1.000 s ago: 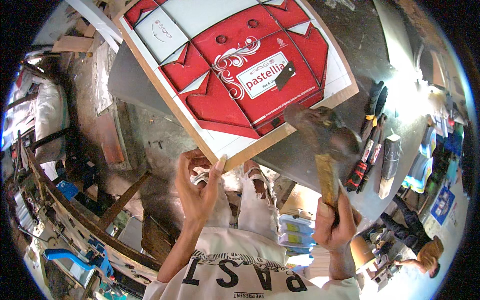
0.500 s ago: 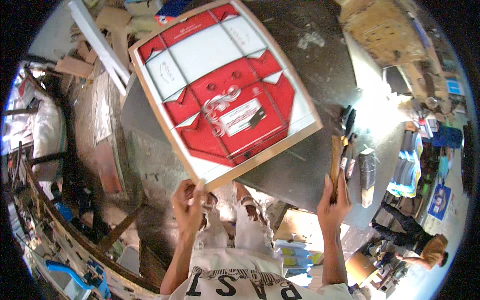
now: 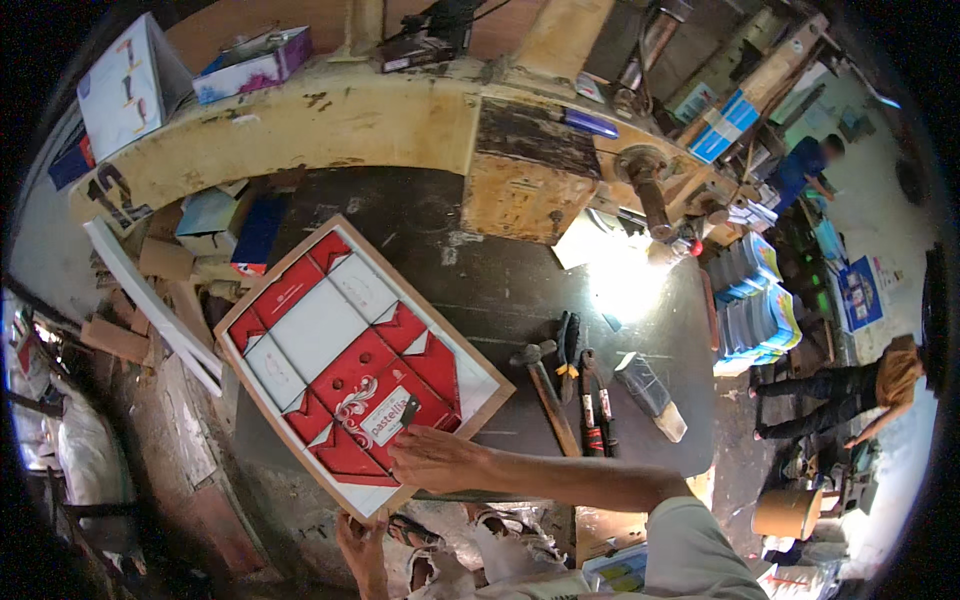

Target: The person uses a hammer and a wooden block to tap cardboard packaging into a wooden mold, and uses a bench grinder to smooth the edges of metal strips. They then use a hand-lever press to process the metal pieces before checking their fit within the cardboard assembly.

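Observation:
A brown-edged board (image 3: 480,412) carries a red-and-white printed flat box layout (image 3: 310,320) crossed by dark lines. It lies tilted at the near left of the dark table, its lower corner past the edge. My left hand (image 3: 362,545) grips that corner, closed on it from below. My right hand (image 3: 435,458) reaches across to the white label on the print, fingers drawn together beside a small dark patch (image 3: 410,408). What those fingers hold, if anything, is hidden. To the right lies a hammer (image 3: 548,400) with a wooden handle, touched by neither hand.
Beside the hammer lie dark-handled tools (image 3: 590,400) and a black-wrapped block (image 3: 650,395). A yellowish machine frame (image 3: 400,115) arches over the table's far side, with a bright lamp (image 3: 630,285) at right. Stacked printed sheets (image 3: 755,320) and another person (image 3: 850,390) are farther right.
My right hand has let go of the hammer, now on the table, and moved left onto the printed board. The view has shifted to take in more of the machine; my left hand stays at the corner.

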A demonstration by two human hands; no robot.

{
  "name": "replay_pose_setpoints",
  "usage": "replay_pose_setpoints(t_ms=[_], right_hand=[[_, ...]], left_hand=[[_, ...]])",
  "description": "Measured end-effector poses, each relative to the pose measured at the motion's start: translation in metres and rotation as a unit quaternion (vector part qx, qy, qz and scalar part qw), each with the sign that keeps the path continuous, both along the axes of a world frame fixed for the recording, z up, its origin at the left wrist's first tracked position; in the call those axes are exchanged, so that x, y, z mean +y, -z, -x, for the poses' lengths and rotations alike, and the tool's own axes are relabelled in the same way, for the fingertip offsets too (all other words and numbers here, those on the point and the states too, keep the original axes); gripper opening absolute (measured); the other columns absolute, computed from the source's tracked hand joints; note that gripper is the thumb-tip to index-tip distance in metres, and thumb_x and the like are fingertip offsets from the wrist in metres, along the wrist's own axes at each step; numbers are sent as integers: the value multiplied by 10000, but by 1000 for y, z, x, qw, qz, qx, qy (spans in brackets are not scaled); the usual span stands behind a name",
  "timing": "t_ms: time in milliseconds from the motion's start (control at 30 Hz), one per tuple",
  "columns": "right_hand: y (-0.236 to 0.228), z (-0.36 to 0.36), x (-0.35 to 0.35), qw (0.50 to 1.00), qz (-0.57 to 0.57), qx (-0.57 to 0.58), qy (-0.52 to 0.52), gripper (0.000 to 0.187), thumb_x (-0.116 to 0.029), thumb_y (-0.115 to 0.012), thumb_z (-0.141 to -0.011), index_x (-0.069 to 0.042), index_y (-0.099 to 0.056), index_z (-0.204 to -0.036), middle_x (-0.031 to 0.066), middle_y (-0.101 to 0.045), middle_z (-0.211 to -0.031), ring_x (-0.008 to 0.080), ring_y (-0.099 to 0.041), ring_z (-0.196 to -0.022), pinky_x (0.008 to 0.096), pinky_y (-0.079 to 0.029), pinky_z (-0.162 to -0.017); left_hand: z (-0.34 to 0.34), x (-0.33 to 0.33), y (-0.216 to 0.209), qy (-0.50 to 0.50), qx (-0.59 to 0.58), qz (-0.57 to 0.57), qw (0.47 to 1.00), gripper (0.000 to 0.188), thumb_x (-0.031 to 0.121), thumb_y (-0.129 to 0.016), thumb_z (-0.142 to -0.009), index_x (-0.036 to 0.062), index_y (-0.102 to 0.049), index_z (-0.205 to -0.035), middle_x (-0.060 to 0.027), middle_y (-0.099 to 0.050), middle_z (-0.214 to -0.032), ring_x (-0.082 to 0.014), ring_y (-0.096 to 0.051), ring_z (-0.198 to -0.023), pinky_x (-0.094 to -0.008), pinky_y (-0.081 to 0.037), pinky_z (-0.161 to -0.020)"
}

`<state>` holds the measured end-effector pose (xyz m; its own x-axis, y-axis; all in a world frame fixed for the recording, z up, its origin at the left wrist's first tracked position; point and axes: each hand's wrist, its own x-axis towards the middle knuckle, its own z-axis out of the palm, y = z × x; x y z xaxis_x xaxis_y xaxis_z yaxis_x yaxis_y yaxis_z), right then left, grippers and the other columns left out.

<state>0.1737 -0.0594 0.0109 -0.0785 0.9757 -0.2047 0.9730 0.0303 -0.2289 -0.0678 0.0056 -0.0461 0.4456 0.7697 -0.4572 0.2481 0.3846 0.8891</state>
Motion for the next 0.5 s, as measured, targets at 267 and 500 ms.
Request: replay_pose_setpoints(t_ms=[267,500], right_hand=[[-14,-20,31,956,-164,209,-126,252,-147,-714,-641,-93,-678,-885,86,-665,-916,280,-642,-852,428,-499,-752],[-98,-42,40,960,-163,208,89,218,-167,-651,-867,10,-708,-981,137,-708,-918,234,-657,-799,371,-512,-744]], left_hand=[[10,0,16,-87,-16,-48,995,399,40,-786,-795,1,-576,-1132,-94,-673,-1016,-143,-644,-871,-274,-515,-752],[-13,-21,3,-79,80,-168,979,682,272,-863,-679,-19,-528,-1197,-217,-654,-834,-345,-664,-807,-440,-513,-712]])
